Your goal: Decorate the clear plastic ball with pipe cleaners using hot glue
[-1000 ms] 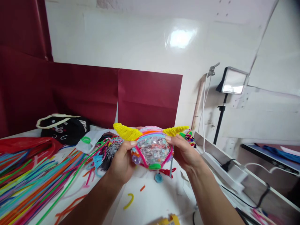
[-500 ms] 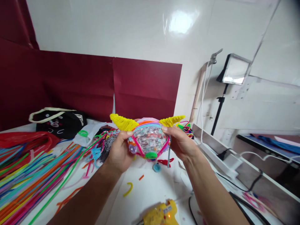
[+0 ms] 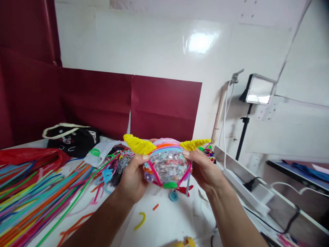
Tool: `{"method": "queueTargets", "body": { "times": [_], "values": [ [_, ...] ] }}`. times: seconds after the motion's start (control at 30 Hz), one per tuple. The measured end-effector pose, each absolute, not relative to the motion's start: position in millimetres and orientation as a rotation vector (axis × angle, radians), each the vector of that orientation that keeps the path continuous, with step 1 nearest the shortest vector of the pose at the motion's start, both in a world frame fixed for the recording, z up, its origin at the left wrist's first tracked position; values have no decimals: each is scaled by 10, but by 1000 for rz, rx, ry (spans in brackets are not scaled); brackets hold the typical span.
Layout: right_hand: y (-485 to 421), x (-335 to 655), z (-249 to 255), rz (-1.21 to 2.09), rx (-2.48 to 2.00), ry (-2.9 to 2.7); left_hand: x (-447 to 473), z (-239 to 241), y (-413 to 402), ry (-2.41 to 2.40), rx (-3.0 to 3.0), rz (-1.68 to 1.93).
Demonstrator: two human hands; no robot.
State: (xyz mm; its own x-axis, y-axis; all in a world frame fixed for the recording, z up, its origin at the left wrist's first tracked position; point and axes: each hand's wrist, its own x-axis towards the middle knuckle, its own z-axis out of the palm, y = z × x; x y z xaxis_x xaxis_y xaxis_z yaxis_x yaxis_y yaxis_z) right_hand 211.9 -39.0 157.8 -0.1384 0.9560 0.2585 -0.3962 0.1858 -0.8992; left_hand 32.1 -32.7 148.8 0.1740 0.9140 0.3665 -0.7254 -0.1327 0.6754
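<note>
Between my two hands is a pipe-cleaner craft mask (image 3: 168, 166), held up over the white table. It has a shiny mottled middle, coloured bands on top, pink strips down the sides and a green piece at the bottom. Two yellow horns (image 3: 140, 144) stick out from its top, left and right. My left hand (image 3: 135, 175) grips the left edge, thumb on the near side. On the right edge, my right hand (image 3: 205, 168) holds it the same way. The other fingers of both hands are mostly hidden behind it.
Many coloured pipe cleaners (image 3: 43, 195) cover the left side, with a black bag (image 3: 70, 139) behind. A blue coil (image 3: 173, 196) and a yellow scrap (image 3: 140, 221) lie below the craft. A yellow glue gun (image 3: 186, 243) shows at the bottom edge. At right stand a power strip (image 3: 249, 192) and a lamp (image 3: 259, 89).
The whole view has shifted, so the scene sits lower and the glue gun is mostly out of frame. Both hands keep their hold on the craft mask.
</note>
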Motion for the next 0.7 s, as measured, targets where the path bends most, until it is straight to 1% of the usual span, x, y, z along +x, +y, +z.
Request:
{"method": "queueTargets", "body": {
  "times": [0.7],
  "values": [
    [-378, 2154, 1563, 1336, -697, -1123, 366, 1507, -398, 229, 918, 1385]
  ]
}}
